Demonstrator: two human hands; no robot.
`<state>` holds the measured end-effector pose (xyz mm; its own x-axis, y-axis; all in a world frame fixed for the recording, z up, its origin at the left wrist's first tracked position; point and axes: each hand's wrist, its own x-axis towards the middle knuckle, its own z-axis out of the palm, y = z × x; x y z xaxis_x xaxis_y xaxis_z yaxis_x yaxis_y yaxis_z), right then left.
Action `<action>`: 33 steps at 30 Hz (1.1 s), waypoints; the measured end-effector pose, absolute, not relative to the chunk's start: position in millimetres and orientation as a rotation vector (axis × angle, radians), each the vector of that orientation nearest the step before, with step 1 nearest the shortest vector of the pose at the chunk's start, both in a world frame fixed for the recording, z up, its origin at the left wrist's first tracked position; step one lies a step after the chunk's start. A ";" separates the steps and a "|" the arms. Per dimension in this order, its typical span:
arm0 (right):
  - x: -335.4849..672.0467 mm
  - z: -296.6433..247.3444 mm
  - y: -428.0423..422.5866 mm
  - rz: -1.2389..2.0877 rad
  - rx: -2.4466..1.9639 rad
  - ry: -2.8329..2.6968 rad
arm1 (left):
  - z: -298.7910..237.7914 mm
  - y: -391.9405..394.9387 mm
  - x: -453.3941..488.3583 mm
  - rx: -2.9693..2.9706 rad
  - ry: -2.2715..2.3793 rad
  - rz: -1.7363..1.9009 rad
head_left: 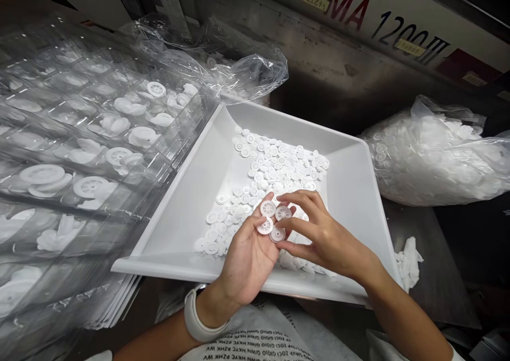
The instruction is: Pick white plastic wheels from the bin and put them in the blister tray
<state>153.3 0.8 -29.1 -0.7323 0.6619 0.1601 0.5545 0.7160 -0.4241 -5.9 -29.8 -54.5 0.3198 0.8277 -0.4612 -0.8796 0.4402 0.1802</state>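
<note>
Several small white plastic gear wheels [268, 208] with spoked centres lie together on the fingers of my left hand [252, 260], which is turned palm up. Its thumb presses on the nearest wheel [264, 226]. From the right side my right hand [322, 233] reaches over, its fingertips and thumb bent around the right-hand wheels [283, 213] of that group. Both hands are above a light grey scoop-shaped tray [350, 191], where many like wheels [274, 162] are spread in a loose pile. Part of the pile is hidden under my hands.
On the left, a clear plastic compartment tray [155, 154] carries white discs in its cells. Crumpled clear film [255, 69] lies behind it. A filled clear bag [438, 154] of white parts sits at right, near a white crumpled glove-like piece [409, 263]. A machine panel [358, 10] stands behind.
</note>
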 end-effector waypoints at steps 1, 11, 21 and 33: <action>152.8 -29.8 0.5 0.493 -0.947 -2.618 | -55.1 -29.7 -5.6 -0.116 0.539 1.131; 146.1 -35.1 -4.6 0.513 -0.758 -2.591 | -50.4 -30.7 -6.3 -0.111 0.596 1.206; 148.1 -39.9 -4.2 0.509 -0.617 -2.555 | -47.8 -30.8 -6.3 -0.189 0.531 1.222; 143.8 -42.4 -6.4 0.462 -0.596 -2.472 | -46.9 -31.9 -12.0 -0.139 0.474 1.277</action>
<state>143.8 -6.4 -42.4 -0.7506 0.5023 0.4292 0.3134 0.8426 -0.4380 -12.0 -31.9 -46.9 0.2085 0.8858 -0.4145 -0.9419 0.2959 0.1587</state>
